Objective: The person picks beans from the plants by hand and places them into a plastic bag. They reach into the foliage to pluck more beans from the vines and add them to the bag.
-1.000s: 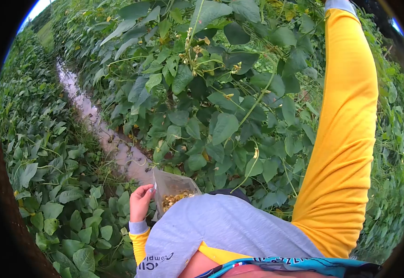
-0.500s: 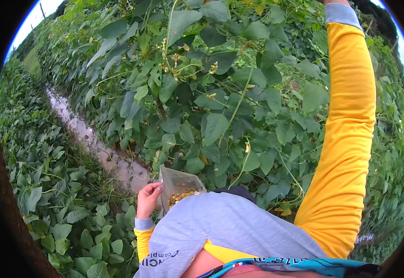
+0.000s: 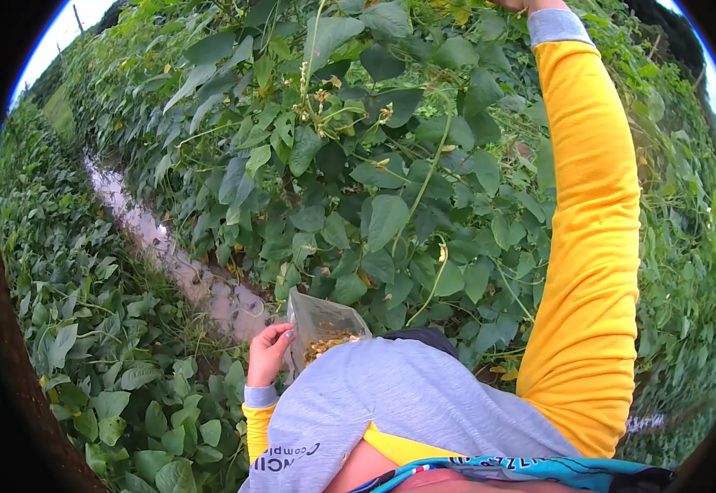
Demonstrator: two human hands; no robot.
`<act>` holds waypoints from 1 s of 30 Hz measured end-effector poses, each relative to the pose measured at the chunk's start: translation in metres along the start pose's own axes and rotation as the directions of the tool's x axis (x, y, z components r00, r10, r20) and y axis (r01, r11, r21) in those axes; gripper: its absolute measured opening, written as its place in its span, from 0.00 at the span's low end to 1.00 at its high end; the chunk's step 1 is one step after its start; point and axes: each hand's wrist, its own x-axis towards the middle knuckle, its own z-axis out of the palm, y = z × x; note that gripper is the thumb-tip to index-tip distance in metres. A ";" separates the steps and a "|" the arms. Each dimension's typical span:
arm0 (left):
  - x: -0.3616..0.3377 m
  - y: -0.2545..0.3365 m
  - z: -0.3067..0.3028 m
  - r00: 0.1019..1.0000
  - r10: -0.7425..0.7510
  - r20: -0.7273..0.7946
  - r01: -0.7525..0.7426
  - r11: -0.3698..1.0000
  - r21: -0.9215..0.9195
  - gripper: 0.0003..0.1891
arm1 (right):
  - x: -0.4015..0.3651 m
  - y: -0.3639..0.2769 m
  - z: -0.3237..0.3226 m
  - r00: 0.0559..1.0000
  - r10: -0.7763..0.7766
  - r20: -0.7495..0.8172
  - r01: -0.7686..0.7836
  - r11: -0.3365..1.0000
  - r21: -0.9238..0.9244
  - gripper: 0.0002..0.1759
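Note:
My left hand (image 3: 268,352) is at waist height, its fingers pinched on the rim of a clear plastic bag (image 3: 302,316). The bag gapes at the top and holds many small yellowish-brown pieces (image 3: 325,345), perhaps flowers; my shirt hides its lower part. My right arm, in a yellow sleeve (image 3: 592,205), reaches far up among the vines. Only a sliver of my right hand (image 3: 539,4) shows at the top edge, close to the upper leaves, and its fingers are mostly cut off. Left of it, a stalk with pale yellowish flowers (image 3: 321,107) hangs among the leaves.
Tall climbing bean-like vines (image 3: 391,222) form a leafy wall in front of me. On the left, a wet, muddy furrow (image 3: 169,255) runs back between rows, with low leafy plants (image 3: 112,394) beside it. A thin stem (image 3: 436,287) curves up near the bag.
My right hand and sleeve have moved left and slightly down along the top of the vines. My left hand still grips the bag; the view has shifted slightly.

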 end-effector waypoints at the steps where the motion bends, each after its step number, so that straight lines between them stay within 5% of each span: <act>1: -0.002 -0.002 -0.001 1.000 0.005 -0.001 -0.005 1.000 -0.015 0.10 | 0.000 0.005 0.000 1.000 0.001 0.012 -0.001 1.000 -0.011 0.05; 8: -0.004 0.002 -0.003 1.000 0.013 0.024 -0.013 1.000 0.001 0.10 | -0.043 0.009 0.012 1.000 0.027 0.004 -0.026 0.977 -0.212 0.06; 11: -0.001 0.015 0.003 0.998 -0.003 0.062 -0.001 0.998 0.067 0.11 | -0.053 0.006 0.003 0.999 -0.009 -0.051 0.003 0.994 -0.114 0.05; 14: 0.005 0.064 0.019 0.980 0.003 0.197 -0.023 0.995 0.100 0.11 | -0.066 -0.003 -0.015 0.978 -0.190 -0.083 0.199 0.971 0.133 0.06; 15: 0.004 0.094 0.029 0.966 0.039 0.256 -0.055 0.997 0.056 0.11 | -0.080 -0.010 -0.010 0.977 -0.214 -0.026 0.214 0.953 0.214 0.06; 18: 0.002 0.198 0.057 0.827 0.352 0.438 -0.476 0.853 0.215 0.12 | -0.180 -0.030 0.024 0.942 -0.309 0.133 0.221 0.867 0.447 0.07; 19: 0.000 0.234 0.068 0.770 0.448 0.454 -0.583 0.783 0.215 0.09 | -0.209 -0.020 0.047 0.911 -0.365 0.191 0.285 0.893 0.348 0.08; 20: 0.001 0.265 0.078 0.696 0.535 0.479 -0.681 0.703 0.204 0.10 | -0.240 -0.002 0.077 0.876 -0.412 0.250 0.353 0.902 0.248 0.10; 22: 0.017 0.315 0.100 0.573 0.658 0.489 -0.803 0.570 0.174 0.11 | -0.314 0.047 0.151 0.926 -0.293 0.239 0.242 0.944 0.223 0.09; 23: 0.028 0.338 0.116 0.525 0.722 0.451 -0.839 0.529 0.130 0.12 | -0.334 0.099 0.191 0.737 -0.646 0.200 0.671 0.736 -0.092 0.05; 24: 0.039 0.364 0.129 0.519 0.695 0.498 -0.836 0.535 0.124 0.14 | -0.369 0.150 0.234 0.752 -0.605 0.263 0.645 0.758 -0.102 0.04; 26: 0.066 0.416 0.166 0.500 0.695 0.517 -0.859 0.476 0.191 0.17 | -0.414 0.285 0.289 0.521 -0.256 0.814 0.657 0.730 -0.191 0.12; 28: 0.120 0.461 0.208 0.236 0.818 0.525 -0.970 0.228 0.082 0.15 | -0.427 0.284 0.290 0.684 -0.275 0.676 0.529 0.825 -0.200 0.12; 29: 0.122 0.485 0.237 0.597 0.693 0.404 -0.802 0.497 0.332 0.24 | -0.428 0.280 0.284 0.755 -0.266 0.600 0.460 0.866 -0.195 0.12; 30: 0.152 0.505 0.256 0.466 0.805 0.367 -0.871 0.345 0.349 0.21 | -0.423 0.266 0.272 0.821 -0.306 0.481 0.425 0.892 -0.157 0.11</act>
